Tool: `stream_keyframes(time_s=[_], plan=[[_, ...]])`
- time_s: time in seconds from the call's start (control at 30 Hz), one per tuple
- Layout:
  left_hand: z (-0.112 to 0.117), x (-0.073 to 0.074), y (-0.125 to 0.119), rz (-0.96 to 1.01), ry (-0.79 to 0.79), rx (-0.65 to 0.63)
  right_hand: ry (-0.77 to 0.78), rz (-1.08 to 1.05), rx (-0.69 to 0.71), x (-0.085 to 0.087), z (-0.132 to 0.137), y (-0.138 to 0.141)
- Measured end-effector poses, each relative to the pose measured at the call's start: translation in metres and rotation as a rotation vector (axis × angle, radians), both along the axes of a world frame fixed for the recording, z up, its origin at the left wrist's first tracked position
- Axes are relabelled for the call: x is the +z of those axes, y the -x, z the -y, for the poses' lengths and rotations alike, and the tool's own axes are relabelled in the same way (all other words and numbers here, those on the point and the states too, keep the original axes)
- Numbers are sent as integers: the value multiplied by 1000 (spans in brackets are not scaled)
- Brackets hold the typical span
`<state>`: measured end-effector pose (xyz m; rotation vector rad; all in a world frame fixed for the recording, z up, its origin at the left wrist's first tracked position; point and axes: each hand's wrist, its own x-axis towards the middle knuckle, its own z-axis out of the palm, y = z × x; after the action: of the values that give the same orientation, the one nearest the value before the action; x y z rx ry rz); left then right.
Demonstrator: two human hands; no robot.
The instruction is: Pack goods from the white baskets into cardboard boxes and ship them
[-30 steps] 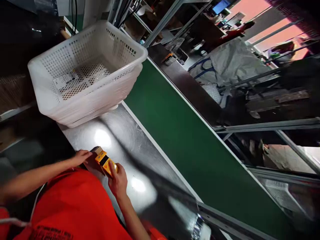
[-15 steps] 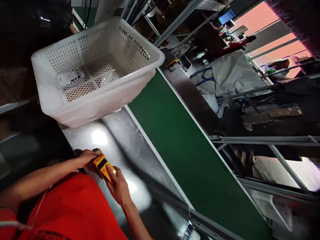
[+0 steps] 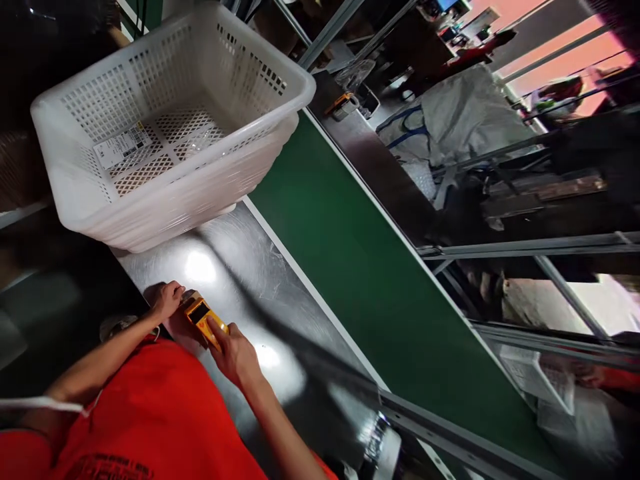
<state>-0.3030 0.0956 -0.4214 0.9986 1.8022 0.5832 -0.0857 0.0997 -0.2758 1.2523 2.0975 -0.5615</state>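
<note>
My right hand [image 3: 235, 353] is wrapped around a yellow handheld device [image 3: 207, 323] with a black panel on top, its thumb lying along the upper face. The device is tilted above the metal worktop [image 3: 240, 267]. Just off its far end is my left hand [image 3: 169, 300], with the fingers drawn together. Whatever lies between those fingertips is too small to tell. A small greyish and tan part shows at the device's front, beside the left fingertips.
White perforated baskets [image 3: 165, 207], nested in a stack, stand at the upper left; a labelled packet [image 3: 123, 145] lies inside the top one. A green conveyor belt [image 3: 350, 253] runs diagonally past the worktop. Beyond it, an orange-and-white item [image 3: 343, 107] sits on a dark ledge.
My left hand has moved off the device's top to just beyond its front end. The right hand keeps its grip. The view has shifted, so the baskets appear higher and further left.
</note>
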Motion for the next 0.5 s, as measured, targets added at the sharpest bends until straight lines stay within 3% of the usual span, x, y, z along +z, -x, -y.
stream_keyframes(time_s=[0.27,0.5], plan=[[9,-3,3,-127,9,-101,12,56,97,2,-13,17],[5,-6,-2,-401,112,-418,7,86,102,0,-18,21]])
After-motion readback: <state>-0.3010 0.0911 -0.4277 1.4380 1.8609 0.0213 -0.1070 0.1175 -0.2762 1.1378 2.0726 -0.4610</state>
